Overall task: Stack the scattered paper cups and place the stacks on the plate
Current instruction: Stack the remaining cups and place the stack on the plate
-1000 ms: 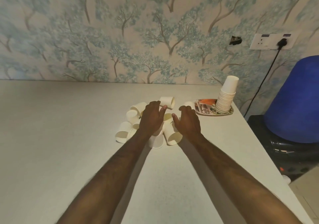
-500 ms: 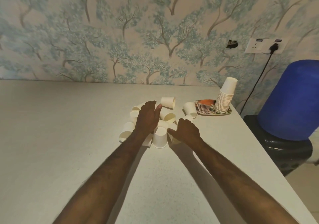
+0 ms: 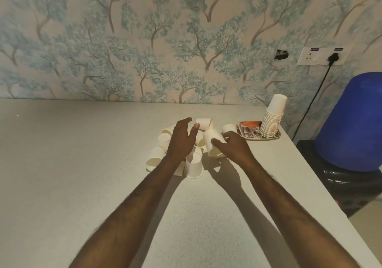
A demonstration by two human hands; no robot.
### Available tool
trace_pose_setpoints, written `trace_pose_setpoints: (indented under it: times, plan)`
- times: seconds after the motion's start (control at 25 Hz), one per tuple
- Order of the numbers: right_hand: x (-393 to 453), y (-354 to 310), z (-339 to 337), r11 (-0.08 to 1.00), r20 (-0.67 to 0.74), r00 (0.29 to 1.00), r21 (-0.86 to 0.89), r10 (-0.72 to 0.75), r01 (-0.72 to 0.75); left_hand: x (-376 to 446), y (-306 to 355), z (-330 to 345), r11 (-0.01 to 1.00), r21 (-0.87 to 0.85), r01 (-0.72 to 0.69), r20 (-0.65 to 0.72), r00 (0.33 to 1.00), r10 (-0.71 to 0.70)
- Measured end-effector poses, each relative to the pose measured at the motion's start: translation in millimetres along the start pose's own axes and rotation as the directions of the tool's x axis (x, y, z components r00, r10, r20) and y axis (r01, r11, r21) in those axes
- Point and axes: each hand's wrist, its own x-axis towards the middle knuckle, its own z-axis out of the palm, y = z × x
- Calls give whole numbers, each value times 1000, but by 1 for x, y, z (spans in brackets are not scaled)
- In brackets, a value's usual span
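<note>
Paper cups (image 3: 193, 165): scattered cluster, desk (image 3: 72, 164) far side, beside the plate (image 3: 251, 137) by the right edge, which bears one stack (image 3: 271, 121). Judged light, thin-walled, crushable; hold at mid-wall, gently. Right hand (image 3: 234, 147) grips one inverted cup (image 3: 213, 141); left hand (image 3: 182, 141) spread, holding nothing, over the cluster.

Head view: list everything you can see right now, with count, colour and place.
loose paper cups: about nine, white, clustered mid-table
held cup: one, white, in right hand
cup stack: one tall stack, white, upside down on plate
plate: one, patterned, table's far right
table: one, pale speckled
socket with plug: one, white, wall right
blue container: one, right of table
hands: left hand open over cups; right hand gripping held cup
</note>
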Motion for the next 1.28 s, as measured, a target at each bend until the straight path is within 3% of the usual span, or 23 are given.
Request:
trace_pose_setpoints:
  times: [0.08,0.16,0.32,0.44,0.52,0.68,0.84,0.96,1.28]
  plan:
    - [-4,-18,-2,897,57,996,434,72,-90,-1,13,-1,985,-163,56,17,998,-54]
    - [-10,-34,1,705,142,985,689,98,-169,-6,26,-4,958,-278,75,27,997,-71]
    - [-13,-57,19,400,260,965,880,41,-255,-18,36,-13,939,-345,19,-13,1000,-25]
    - [-16,-68,31,301,317,948,901,29,-311,-24,30,-22,957,-291,-9,-39,999,-2]
    - [-17,-69,39,373,320,947,877,15,-302,-25,22,-29,967,-253,-21,-67,998,4]
    - [-18,-56,57,716,169,979,670,113,-198,-22,7,-44,977,-215,-1,-133,991,-29]
    - [-27,-21,78,952,75,996,307,-37,12,-17,-9,-51,961,-264,86,-140,982,-126]
    - [-33,-3,94,988,100,989,125,-106,93,-14,-20,-49,955,-254,152,-123,974,-188]
    - [-29,-2,86,978,9,985,117,-175,173,-10,-28,-44,940,-287,186,-123,966,-229]
